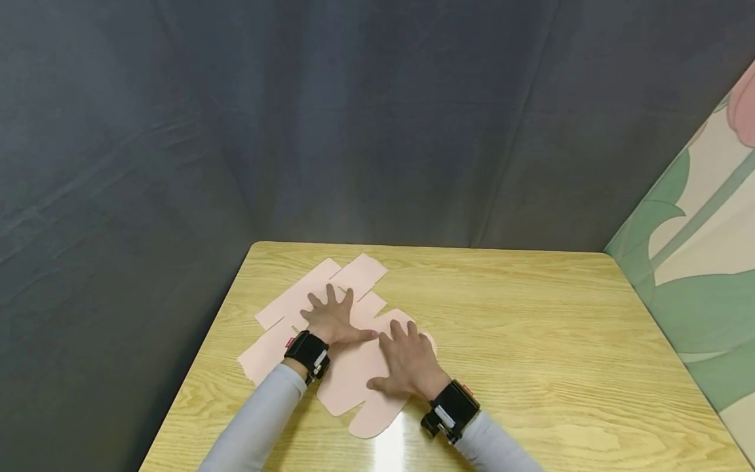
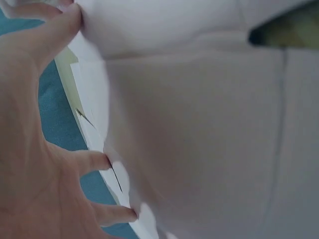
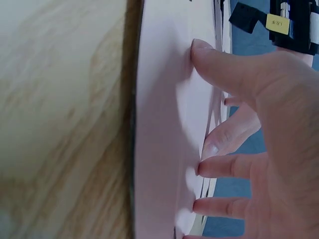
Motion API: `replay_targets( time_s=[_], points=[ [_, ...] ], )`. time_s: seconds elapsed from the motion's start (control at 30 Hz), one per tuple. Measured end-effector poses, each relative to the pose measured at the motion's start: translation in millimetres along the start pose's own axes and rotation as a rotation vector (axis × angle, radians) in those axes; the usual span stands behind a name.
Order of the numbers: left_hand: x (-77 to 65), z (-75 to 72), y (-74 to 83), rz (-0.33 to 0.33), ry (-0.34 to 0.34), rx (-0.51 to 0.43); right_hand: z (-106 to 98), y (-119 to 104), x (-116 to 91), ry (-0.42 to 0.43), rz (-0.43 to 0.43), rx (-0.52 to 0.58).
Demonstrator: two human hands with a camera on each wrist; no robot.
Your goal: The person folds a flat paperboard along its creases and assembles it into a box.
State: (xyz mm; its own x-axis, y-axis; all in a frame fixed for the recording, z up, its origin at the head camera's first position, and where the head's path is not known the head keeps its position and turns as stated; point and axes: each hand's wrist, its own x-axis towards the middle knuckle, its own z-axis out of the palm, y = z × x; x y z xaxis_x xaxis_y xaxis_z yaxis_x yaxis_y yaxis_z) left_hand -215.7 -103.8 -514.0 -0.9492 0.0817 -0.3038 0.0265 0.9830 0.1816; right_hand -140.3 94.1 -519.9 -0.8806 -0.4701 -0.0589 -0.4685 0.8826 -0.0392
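Observation:
A flat pink cardboard box blank [image 1: 354, 367] with slits and several flaps, some rounded, lies slantwise on the left part of the table. On its upper middle rests my left hand [image 1: 331, 321], fingers spread wide and thumb stretched toward the other hand. My right hand [image 1: 408, 360] touches the lower right panel with its fingertips, thumb held apart from the fingers. In the left wrist view the pale cardboard [image 2: 199, 109] fills most of the picture. Fingertips of the right hand [image 3: 279, 134] meet the cardboard surface [image 3: 159, 124] in the right wrist view, the left thumb beside them.
The wooden table [image 1: 531, 341] extends far to the right of the cardboard. A dark curtain [image 1: 377, 131] hangs behind the table and along its left side. Cloth with a flower print [image 1: 702, 282] borders the right edge. Each wrist wears a black camera band [image 1: 453, 410].

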Motion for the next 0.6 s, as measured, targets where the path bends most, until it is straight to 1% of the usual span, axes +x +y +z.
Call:
replay_targets(
  time_s=[0.4,0.6],
  points=[
    [9.9,4.2,6.5,0.12,-0.002,0.04,2.1,-11.5,-13.2,-0.021,0.079,-0.027],
    [13.3,2.6,10.6,0.146,-0.002,0.05,4.6,-14.1,-16.8,0.012,0.098,-0.059]
  ],
)
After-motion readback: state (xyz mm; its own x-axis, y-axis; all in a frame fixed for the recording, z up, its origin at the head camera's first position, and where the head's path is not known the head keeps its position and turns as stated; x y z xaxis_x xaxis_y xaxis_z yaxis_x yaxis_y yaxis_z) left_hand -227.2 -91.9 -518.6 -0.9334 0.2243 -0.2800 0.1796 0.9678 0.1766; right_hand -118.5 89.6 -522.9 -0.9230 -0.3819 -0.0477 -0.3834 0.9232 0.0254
